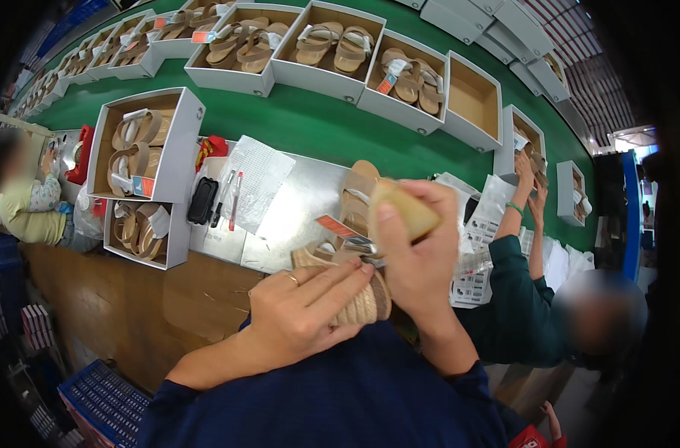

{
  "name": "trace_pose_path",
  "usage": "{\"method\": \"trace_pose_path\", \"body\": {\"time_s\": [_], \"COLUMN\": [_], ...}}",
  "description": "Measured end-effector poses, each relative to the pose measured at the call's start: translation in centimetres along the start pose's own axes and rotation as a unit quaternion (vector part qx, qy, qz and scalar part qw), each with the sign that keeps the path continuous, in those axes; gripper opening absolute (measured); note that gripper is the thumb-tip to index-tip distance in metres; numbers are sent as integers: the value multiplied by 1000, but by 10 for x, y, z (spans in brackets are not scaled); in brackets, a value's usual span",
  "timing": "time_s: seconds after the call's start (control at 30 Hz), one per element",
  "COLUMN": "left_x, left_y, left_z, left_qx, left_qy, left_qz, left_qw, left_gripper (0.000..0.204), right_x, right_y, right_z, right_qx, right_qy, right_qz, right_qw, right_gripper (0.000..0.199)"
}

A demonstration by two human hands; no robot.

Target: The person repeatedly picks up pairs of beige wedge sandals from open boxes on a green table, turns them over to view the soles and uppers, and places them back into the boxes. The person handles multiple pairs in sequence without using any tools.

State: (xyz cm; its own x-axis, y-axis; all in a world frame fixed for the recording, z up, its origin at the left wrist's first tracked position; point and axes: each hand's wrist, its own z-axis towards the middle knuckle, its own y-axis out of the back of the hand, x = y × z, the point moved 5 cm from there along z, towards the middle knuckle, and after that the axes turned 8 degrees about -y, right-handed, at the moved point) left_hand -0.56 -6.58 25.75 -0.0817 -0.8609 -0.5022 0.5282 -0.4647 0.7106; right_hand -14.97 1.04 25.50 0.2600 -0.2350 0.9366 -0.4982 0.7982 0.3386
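Note:
Low in front of my body, my left hand (302, 299) grips a tan wedge sandal (358, 305) with a woven, rope-like sole. Its fingers lie across the straps. My right hand (422, 254) is closed round a pale yellow block (407, 209), just above the sandal's heel end; some motion blur shows there. Whether the block touches the sandal I cannot tell. Just beyond, a second tan sandal (364, 173) lies on the metal worktop (302, 201), partly hidden by the block and my right hand. An orange and white tag (338, 226) hangs between the two sandals.
Boxed sandals (328, 48) line a green conveyor (280, 112), beside one empty box (470, 101). Two stacked boxes (177, 149) stand left, near pens (236, 201), a black case (203, 200) and paper (258, 175). To the right, a co-worker's hands (530, 179) reach into a box.

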Motion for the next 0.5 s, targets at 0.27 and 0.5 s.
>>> {"method": "trace_pose_path", "body": {"time_s": [0.27,0.5], "left_x": [101,133], "left_y": [28,24], "left_z": [-38,-67], "left_qx": [-177,-367], "left_qy": [331,386], "left_qz": [-161,-409], "left_qw": [913,741], "left_gripper": [74,54], "right_x": [-189,-243], "right_y": [32,4], "right_z": [-7,-64], "right_qx": [-80,69], "right_qy": [-157,-100], "right_qz": [-219,-385], "right_qw": [960,915], "right_gripper": [34,53]}}
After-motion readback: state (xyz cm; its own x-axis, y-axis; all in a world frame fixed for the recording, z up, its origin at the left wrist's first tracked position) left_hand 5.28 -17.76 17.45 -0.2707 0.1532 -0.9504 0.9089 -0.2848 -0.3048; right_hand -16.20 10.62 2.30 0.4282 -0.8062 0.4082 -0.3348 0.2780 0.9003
